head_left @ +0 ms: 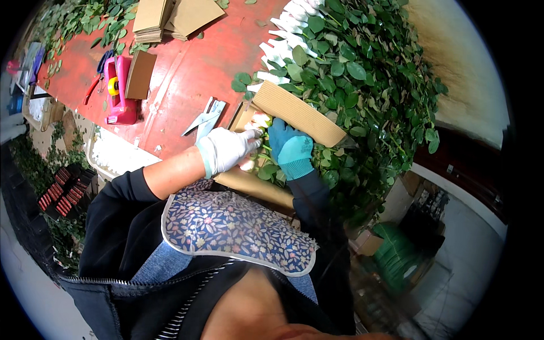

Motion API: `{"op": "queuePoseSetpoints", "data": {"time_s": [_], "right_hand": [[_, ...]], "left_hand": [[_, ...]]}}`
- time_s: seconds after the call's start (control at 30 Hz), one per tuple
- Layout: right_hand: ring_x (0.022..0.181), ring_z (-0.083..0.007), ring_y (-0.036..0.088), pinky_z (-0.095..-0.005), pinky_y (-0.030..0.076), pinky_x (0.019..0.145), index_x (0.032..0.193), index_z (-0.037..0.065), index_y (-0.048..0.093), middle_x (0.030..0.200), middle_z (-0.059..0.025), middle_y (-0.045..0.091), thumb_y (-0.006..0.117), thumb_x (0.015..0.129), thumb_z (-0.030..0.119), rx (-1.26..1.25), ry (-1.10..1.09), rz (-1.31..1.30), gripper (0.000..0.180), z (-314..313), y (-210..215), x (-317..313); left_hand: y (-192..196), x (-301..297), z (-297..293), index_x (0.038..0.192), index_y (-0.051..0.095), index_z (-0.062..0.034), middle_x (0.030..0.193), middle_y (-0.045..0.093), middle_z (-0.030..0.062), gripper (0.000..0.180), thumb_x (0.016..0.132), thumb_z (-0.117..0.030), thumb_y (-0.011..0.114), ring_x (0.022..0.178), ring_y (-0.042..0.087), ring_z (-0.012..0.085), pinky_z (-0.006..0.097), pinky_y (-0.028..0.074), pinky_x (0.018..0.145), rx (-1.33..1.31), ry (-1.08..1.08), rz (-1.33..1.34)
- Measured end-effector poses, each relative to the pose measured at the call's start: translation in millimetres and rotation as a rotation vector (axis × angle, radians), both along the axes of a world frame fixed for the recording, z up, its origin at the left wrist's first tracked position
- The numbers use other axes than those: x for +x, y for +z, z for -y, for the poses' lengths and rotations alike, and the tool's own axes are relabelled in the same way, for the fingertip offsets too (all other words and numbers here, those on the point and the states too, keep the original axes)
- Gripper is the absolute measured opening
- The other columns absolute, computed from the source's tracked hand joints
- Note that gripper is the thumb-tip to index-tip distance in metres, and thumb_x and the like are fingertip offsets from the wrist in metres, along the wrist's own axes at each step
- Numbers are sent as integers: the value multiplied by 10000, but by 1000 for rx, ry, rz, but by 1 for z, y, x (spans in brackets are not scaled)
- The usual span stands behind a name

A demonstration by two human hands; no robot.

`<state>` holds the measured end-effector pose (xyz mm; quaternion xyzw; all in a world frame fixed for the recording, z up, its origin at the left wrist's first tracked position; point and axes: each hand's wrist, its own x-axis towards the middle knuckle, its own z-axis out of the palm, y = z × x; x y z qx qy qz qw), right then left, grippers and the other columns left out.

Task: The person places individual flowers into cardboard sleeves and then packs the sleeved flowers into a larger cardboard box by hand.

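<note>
gloved grips (226, 149) (291, 149): 2 | blooms (262, 118): at least 2 | tape dispenser (128, 111): 1 | apron (235, 229): 1

A shiny red table (238, 54) stands above a pale grey floor (476, 260).

The blooms (261, 119) were cream and pink, left glove (226, 149) white, right glove (290, 148) two-tone blue, surface (198, 65) red, apron (235, 229) floral navy.

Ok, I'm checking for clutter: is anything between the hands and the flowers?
Nothing visible: the white-gloved left hand and blue-gloved right hand are both right at the flowers. The ribbed cardboard lies beyond the right hand, not between.
</note>
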<state>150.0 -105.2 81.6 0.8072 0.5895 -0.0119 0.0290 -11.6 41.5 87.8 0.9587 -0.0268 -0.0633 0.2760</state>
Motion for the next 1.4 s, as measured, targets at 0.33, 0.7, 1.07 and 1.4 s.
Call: {"op": "queuePoseSetpoints", "data": {"time_s": [0.33, 0.7, 1.07, 1.4], "right_hand": [[528, -338, 635, -473, 489, 484, 1077, 51, 552, 590, -137, 631, 573, 917, 275, -124, -145, -156, 276, -7, 40, -12], [593, -380, 655, -517, 512, 553, 1174, -8, 497, 711, -193, 660, 578, 911, 282, 17, -177, -217, 400, 1, 1, -7], [679, -372, 681, -472, 544, 602, 1209, -24, 518, 818, -229, 683, 553, 892, 206, -322, -305, -249, 393, -6, 4, -7], [661, -363, 675, -484, 525, 576, 1168, 1, 509, 740, -200, 669, 607, 867, 203, -221, -234, -181, 375, -11, 21, -12]], "left_hand": [[10, 1, -2, 1276, 571, -112, 1366, 523, 71, 365, 915, -156, 537, 823, 695, 274, 394, 568, 668, -38, -17, -144], [2, 2, 3, 1302, 568, -142, 1349, 532, 43, 422, 883, -188, 580, 700, 687, 246, 383, 552, 609, -90, 28, -178], [6, 3, 0, 1300, 568, -154, 1358, 532, 36, 404, 899, -198, 551, 736, 695, 243, 398, 550, 636, -11, -2, -209], [10, -1, -1, 1266, 570, -105, 1309, 575, 80, 353, 939, -220, 505, 810, 697, 254, 388, 557, 644, -26, -27, -96]]}}
